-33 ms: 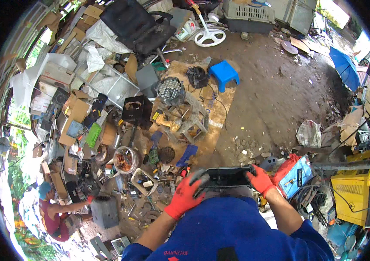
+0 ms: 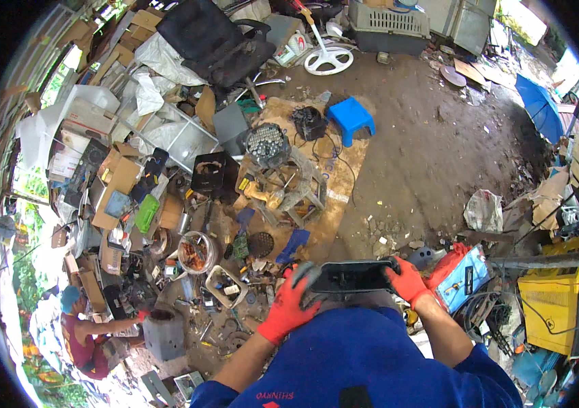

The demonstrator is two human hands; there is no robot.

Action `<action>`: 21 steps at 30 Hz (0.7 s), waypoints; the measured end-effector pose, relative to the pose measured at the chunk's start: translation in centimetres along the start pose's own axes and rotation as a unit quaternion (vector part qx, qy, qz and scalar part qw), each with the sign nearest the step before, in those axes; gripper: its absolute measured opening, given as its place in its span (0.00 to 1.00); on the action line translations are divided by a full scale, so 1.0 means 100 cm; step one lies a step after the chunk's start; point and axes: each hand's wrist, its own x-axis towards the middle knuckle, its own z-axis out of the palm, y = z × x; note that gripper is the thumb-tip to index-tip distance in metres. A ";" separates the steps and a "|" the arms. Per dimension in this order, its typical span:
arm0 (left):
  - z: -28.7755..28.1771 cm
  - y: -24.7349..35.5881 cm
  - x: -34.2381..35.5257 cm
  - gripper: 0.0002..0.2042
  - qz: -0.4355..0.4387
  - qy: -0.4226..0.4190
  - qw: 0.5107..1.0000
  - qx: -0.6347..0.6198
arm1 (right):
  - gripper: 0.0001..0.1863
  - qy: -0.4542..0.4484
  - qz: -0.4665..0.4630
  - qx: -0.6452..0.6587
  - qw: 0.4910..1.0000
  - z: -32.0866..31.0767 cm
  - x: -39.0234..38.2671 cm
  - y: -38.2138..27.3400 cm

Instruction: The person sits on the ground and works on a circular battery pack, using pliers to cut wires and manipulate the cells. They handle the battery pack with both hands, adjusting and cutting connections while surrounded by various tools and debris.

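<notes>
My left hand [image 2: 294,302], in a red glove with dark fingertips, grips the left end of a black rectangular plastic container [image 2: 352,277]. At its right end, my right hand [image 2: 408,283] in a matching glove is closed on the rim. The container is level, close in front of my blue shirt, with its hollow side facing up. Its inside looks dark, and I cannot make out any contents. The fingers under the rim are partly hidden.
Left of me, a co-worker [image 2: 85,333] crouches by a grey block with a round hole [image 2: 164,338]. Ahead stand a blue stool [image 2: 351,117] and a low worn stand [image 2: 296,194]. A bucket [image 2: 196,253] and a cream bin [image 2: 227,285] sit among scrap; a yellow crate [image 2: 553,299] is right.
The co-worker's gloved hand has shifted slightly at the grey block, and the block's round hole shows more clearly. My hands and the black container stay nearly in place.
</notes>
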 end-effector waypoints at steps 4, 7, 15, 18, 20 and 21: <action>0.020 -0.036 0.034 0.32 -0.168 0.016 0.982 -0.080 | 0.27 0.057 -0.036 -0.014 0.998 -0.025 0.039 -0.036; 0.025 -0.035 0.098 0.32 -0.221 -0.040 0.972 -0.066 | 0.27 -0.014 -0.041 -0.022 0.999 -0.066 0.083 -0.067; 0.020 -0.035 0.236 0.26 -0.271 -0.102 0.950 0.116 | 0.28 -0.034 -0.138 -0.009 0.990 -0.094 0.246 -0.054; 0.016 -0.068 0.273 0.24 -0.284 -0.038 0.954 0.089 | 0.22 -0.156 -0.104 0.264 0.946 -0.132 0.308 -0.065; 0.011 -0.086 0.294 0.22 -0.283 0.038 0.957 0.059 | 0.20 -0.204 -0.046 0.390 0.897 -0.158 0.347 -0.075; 0.005 -0.093 0.304 0.20 -0.305 0.049 0.951 -0.022 | 0.19 -0.177 -0.048 0.367 0.912 -0.164 0.373 -0.072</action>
